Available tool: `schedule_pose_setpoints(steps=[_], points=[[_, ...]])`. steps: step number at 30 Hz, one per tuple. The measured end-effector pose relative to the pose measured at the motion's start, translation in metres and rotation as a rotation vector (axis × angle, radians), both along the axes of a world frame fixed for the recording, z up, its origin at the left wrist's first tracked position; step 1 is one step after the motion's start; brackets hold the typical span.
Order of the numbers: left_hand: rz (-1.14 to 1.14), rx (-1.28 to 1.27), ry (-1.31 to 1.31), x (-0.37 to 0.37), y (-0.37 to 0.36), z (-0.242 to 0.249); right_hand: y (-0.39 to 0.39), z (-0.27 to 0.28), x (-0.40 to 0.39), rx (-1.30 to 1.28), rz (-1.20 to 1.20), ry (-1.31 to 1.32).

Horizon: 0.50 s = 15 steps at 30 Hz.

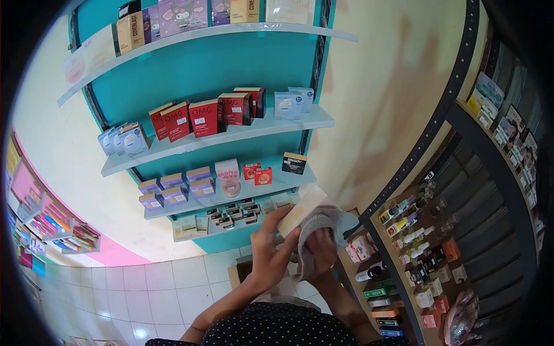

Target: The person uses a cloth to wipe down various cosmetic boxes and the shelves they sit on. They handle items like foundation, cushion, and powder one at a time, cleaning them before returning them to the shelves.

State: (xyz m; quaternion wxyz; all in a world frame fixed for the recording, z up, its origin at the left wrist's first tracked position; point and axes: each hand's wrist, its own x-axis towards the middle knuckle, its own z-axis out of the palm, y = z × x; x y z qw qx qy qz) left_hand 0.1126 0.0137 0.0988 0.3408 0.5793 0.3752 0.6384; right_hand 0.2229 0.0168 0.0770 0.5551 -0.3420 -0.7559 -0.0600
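In front of the lower shelves, my left hand (270, 254) grips a pale, cream-white box (302, 210) between thumb and fingers, holding it tilted. My right hand (321, 252) is closed on a grey cloth (339, 219), which is bunched around the fingers and lies against the box's right side. Part of the cloth hangs down by the left wrist. The box's lower end is hidden by my left fingers and the cloth.
A teal wall shelf (231, 138) carries red OMG boxes (205, 118), light blue boxes (287, 106), purple boxes (202, 187) and a black BRIGOV box (294, 163). On the right stands a black-framed rack (398, 288) with bottles and cartons. Below is a tiled floor (164, 294).
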Motion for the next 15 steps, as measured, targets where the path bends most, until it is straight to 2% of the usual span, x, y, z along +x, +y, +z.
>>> schedule_pose_setpoints(steps=[3, 5, 6, 8, 9, 11, 12, 14, 15], points=[[-0.026, 0.059, 0.08, 0.0, 0.001, -0.001, 0.004, 0.002, 0.009, -0.032, -0.003, -0.002], [-0.106, 0.029, 0.03, 0.0, 0.001, -0.003, 0.01, 0.003, 0.012, 0.129, -0.036, 0.124], [-0.097, 0.031, 0.032, 0.0, 0.002, -0.004, 0.01, 0.007, 0.014, 0.13, -0.027, 0.126], [-0.159, 0.005, -0.043, -0.002, 0.005, -0.009, 0.011, 0.017, 0.018, -0.094, 0.13, 0.335], [-0.139, 0.011, -0.04, -0.004, 0.008, -0.012, 0.012, 0.007, 0.02, -0.092, 0.15, 0.335], [-0.238, -0.077, -0.166, -0.006, 0.011, -0.019, 0.007, -0.029, 0.022, -0.822, 0.311, 1.248], [-0.21, -0.07, -0.161, -0.005, 0.009, -0.02, 0.002, -0.029, 0.019, -0.836, 0.339, 1.241], [-0.179, -0.216, -0.253, 0.001, 0.007, -0.024, -0.007, -0.025, 0.011, -1.037, 0.402, 1.426], [-0.144, -0.205, -0.252, 0.004, 0.006, -0.027, -0.011, -0.034, 0.006, -1.058, 0.435, 1.411]])
